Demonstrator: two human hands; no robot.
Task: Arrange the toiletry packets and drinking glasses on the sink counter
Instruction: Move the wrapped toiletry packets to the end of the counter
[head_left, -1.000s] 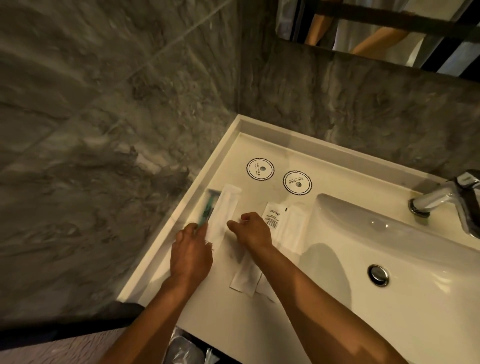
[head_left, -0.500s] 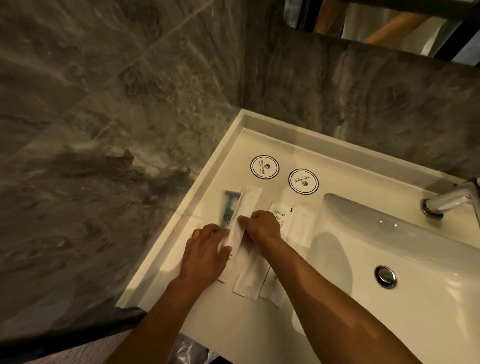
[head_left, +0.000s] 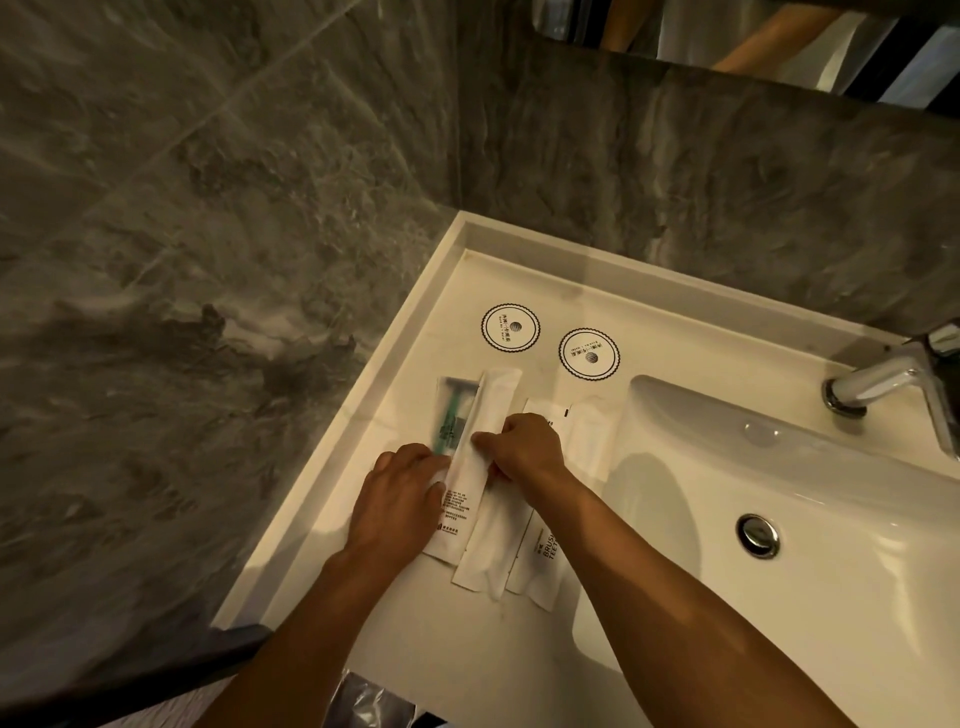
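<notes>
Several white toiletry packets lie side by side on the white counter (head_left: 441, 644), left of the basin. The leftmost is a clear razor packet (head_left: 451, 410) with a green handle inside. A long white packet (head_left: 488, 415) overlaps it. My left hand (head_left: 400, 499) presses flat on the razor packet's lower end. My right hand (head_left: 524, 449) pinches the long white packet near its middle. More packets lie to the right: a toothbrush packet (head_left: 543, 556) with printed text and a plain one (head_left: 589, 436). No drinking glasses are in view.
Two round paper coasters (head_left: 510, 327) (head_left: 589, 354) sit at the back of the counter. The basin (head_left: 831, 519) with its drain (head_left: 758, 535) lies to the right, and a chrome faucet (head_left: 893, 384) stands beyond it. Grey marble walls close in the left and back.
My right hand has moved left onto the long white packet and gripped it. My left hand has slid down from the razor packet's middle to its lower end. The view has shifted slightly.
</notes>
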